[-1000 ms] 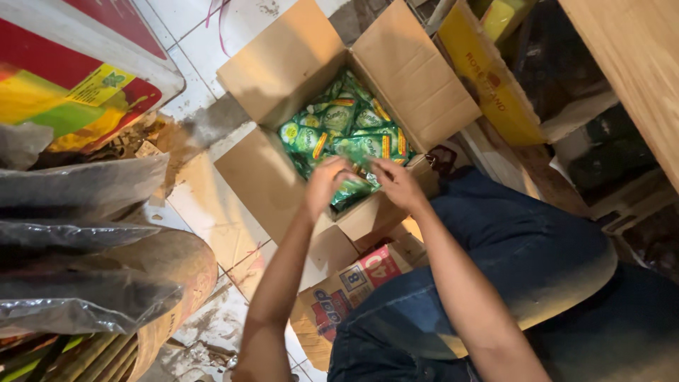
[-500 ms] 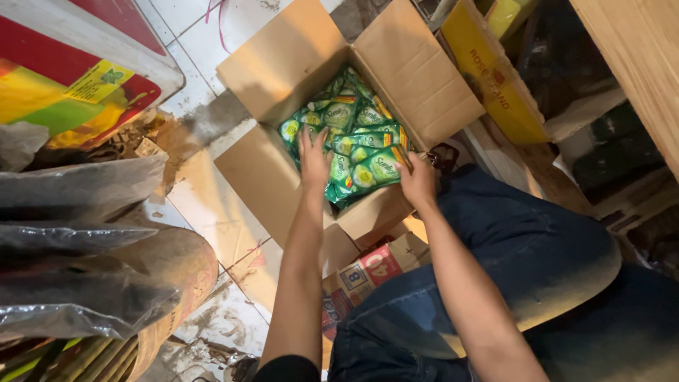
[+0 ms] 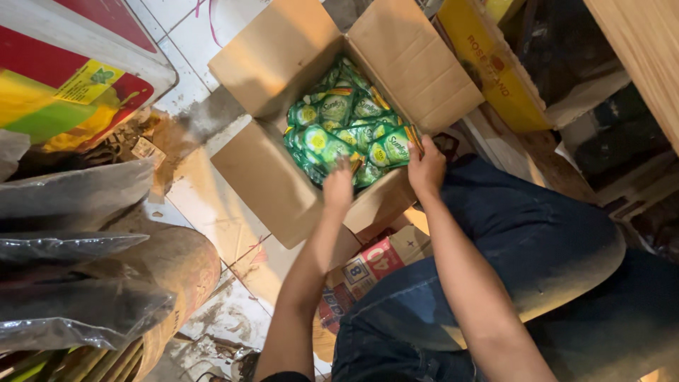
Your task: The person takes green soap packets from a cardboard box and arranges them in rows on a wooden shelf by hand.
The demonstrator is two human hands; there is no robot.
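My left hand point(image 3: 338, 185) and right hand point(image 3: 426, 168) clamped the soft, slippery green pouches point(image 3: 346, 127) (light, I judged) by their edges.

Bare-armed person wearing dark blue denim

The person is wearing dark blue denim trousers point(image 3: 509, 262), faintly dusted pale at the knee; both forearms are showing no sleeves, and the left hand point(image 3: 338, 185) and right hand point(image 3: 426, 168) are going ungloved.

Far left: red-yellow-green printed sign panel point(image 3: 67, 92) on white tiled floor point(image 3: 187, 32). Near left: crumpled clear plastic bags point(image 3: 74, 247). Far right: yellow cardboard carton point(image 3: 488, 67), pale wooden plank point(image 3: 640, 49). Red printed flattened carton point(image 3: 368, 263) lies near centre.
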